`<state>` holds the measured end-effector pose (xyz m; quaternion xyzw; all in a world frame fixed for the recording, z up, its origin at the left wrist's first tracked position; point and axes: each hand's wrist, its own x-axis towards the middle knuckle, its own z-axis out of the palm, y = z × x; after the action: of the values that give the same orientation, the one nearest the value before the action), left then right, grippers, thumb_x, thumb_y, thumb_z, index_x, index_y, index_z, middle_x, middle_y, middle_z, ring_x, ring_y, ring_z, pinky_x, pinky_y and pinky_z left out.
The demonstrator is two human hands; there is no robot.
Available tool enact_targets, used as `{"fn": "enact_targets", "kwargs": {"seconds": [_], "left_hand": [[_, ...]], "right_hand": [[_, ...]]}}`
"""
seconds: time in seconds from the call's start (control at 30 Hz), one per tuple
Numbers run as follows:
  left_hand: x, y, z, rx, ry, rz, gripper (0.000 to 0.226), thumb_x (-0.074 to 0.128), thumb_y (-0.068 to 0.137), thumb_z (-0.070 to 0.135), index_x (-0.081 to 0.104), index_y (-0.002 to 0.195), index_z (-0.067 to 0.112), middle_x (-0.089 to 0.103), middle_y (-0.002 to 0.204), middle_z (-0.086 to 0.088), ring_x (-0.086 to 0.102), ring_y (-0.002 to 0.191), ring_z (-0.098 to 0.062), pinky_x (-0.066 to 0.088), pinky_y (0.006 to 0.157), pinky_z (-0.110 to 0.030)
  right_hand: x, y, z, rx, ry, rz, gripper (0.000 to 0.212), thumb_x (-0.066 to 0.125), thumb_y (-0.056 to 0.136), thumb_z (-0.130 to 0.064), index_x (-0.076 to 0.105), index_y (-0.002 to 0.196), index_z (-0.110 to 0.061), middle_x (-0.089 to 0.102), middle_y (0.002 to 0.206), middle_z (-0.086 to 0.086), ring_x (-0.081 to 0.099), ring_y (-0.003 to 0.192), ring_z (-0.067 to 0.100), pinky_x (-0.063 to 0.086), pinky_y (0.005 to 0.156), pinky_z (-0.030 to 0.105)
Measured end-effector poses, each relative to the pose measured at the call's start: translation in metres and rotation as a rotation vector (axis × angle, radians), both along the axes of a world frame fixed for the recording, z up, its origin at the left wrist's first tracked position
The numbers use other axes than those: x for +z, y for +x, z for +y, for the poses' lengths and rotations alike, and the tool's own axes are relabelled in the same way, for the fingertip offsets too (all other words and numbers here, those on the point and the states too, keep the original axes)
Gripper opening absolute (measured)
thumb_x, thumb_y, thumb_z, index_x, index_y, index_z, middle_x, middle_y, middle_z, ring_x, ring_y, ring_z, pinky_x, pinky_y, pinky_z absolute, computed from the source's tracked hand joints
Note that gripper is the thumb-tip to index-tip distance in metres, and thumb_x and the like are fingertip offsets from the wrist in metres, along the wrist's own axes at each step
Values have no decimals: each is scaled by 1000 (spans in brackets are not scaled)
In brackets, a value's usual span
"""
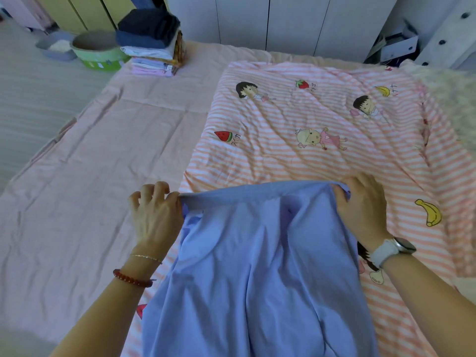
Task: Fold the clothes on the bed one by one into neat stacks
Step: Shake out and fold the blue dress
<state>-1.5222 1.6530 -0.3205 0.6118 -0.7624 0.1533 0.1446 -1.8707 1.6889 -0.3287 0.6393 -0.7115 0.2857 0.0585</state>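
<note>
Fingers [164, 193] of the left hand [154, 217] are curled and pinch one end of the far edge of the blue garment [257, 266]; those of the right hand [363, 204] are bent over the other end and grip it, so the edge runs taut between the two hands. Taking that garment as the landmark: it lies unfolded in front of the person, draped over the near part of the striped cartoon quilt [309, 124], its lower part running out of view at the bottom.

Risks, as I judge them: the cloth hangs in loose lengthwise wrinkles, so folding it now could lock creases in and give a lumpy piece for the stack. One corner could slip from a pinch if the pull is uneven, and the fold would skew. The quilt under it is itself rumpled and could drag along or bunch.

Count: one blue garment in hand; one striped quilt beneath and beyond it; one stack of folded clothes [152, 45], far beyond and to the left of the garment on the pink sheet [90, 163], its layers too many to number surely; one green basin [100, 56] just left of that stack; two hands, one watch [394, 249], two bracelets [136, 276].
</note>
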Motion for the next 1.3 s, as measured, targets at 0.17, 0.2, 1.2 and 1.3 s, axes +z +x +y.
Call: {"fn": "enact_targets", "kwargs": {"seconds": [0.17, 0.2, 1.2, 1.3], "left_hand": [[13, 16, -7, -89, -346, 67, 25, 48, 84, 3, 71, 89, 12, 65, 81, -6, 54, 80, -30, 34, 71, -40], [11, 18, -8, -133, -349, 51, 25, 50, 83, 0, 71, 89, 11, 65, 76, -4, 56, 78, -29, 34, 71, -40], [-60, -56, -203, -48, 298, -153, 25, 73, 79, 21, 70, 64, 2, 62, 68, -15, 60, 67, -32, 44, 61, -35], [-99, -52, -207, 150, 549, -171, 44, 44, 93, 50, 63, 114, 16, 54, 119, -9, 50, 109, -30, 37, 88, -38]], "right_hand": [[20, 6, -2, -71, -156, -317, 16, 51, 89, -7, 55, 80, 4, 48, 67, 10, 43, 61, 21, 31, 57, 32], [21, 7, -2, -84, -148, -361, 14, 51, 91, -6, 56, 85, 6, 54, 71, 16, 47, 64, 23, 33, 59, 33], [-62, -40, -202, -455, 357, -494, 29, 37, 99, -17, 50, 114, 4, 55, 113, 27, 53, 93, 40, 33, 66, 35], [-87, -36, -200, -403, 574, -481, 41, 44, 97, -17, 38, 135, -2, 46, 132, 24, 49, 113, 41, 40, 80, 36]]}}
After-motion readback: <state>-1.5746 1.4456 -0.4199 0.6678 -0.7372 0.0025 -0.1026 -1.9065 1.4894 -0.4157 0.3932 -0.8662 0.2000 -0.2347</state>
